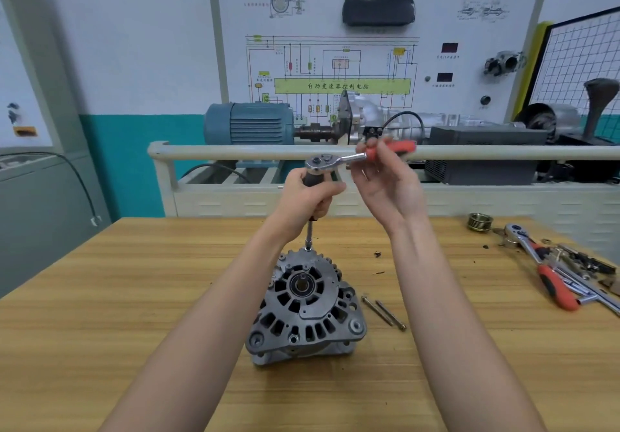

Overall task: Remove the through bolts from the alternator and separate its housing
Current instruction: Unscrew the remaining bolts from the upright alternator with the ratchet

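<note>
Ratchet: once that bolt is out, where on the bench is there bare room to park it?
Bare wood lies left of the alternator out to the wooden bench's left edge, and in front of it. A narrower patch sits between the two loose through bolts and the tool pile. The far right is crowded: second ratchet, sockets, pulley.

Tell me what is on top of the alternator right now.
A socket extension stands on the alternator at its far edge, with the ratchet above. The left hand grips the extension; the right hand holds the ratchet handle. The bolt head beneath is hidden.
</note>
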Motion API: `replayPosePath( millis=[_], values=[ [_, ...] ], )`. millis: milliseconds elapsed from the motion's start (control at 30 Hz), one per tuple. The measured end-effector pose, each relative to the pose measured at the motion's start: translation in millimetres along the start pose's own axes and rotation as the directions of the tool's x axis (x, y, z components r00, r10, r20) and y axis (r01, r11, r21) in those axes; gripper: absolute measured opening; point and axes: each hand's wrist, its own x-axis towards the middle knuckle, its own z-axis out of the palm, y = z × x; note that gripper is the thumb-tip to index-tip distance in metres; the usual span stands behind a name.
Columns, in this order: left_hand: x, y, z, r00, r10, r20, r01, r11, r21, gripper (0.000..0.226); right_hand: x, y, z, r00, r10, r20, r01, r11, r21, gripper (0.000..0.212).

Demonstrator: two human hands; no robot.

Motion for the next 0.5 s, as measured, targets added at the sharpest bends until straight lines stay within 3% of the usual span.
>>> replayPosePath(
  millis=[67, 167, 267, 367, 433, 500],
  values=[
    [2.2, -1.4, -1.4, 0.996, -0.001, -0.087, 0.000, 1.000, -0.015, 0.046, -19.2, -0.1, -8.4, 0.984, -0.095, 0.149, 0.120, 0.979, -0.165, 0.018],
    [1.3, -2.5, 4.2, 0.983, 0.044, -0.178, -0.038, 0.998, 0.041, 0.036, -38.5, -0.5, -10.9, 0.923, -0.208, 0.324, 0.345, 0.821, -0.455, 0.019],
    [-0.2, -4.8, 9.7, 0.968, 0.096, -0.232, -0.082, 0.994, 0.071, 0.023, -44.2, -0.6, -13.5, 0.894, -0.225, 0.388, 0.412, 0.752, -0.514, 0.022],
    [-1.5, -7.2, 8.2, 0.974, 0.097, -0.205, -0.086, 0.995, 0.059, 0.031, -39.0, 3.7, -15.5, 0.913, -0.211, 0.348, 0.348, 0.849, -0.398, 0.030],
    [-3.7, -8.9, 6.0, 0.989, 0.085, -0.121, -0.074, 0.993, 0.096, 0.030, -32.4, 7.7, -15.4, 0.956, -0.167, 0.243, 0.216, 0.958, -0.188, 0.034],
    [-6.4, -10.7, 6.3, 0.999, 0.051, -0.005, -0.049, 0.985, 0.166, 0.028, -25.6, 11.6, -15.2, 0.987, -0.130, 0.098, 0.126, 0.991, 0.049, 0.031]
  ],
)
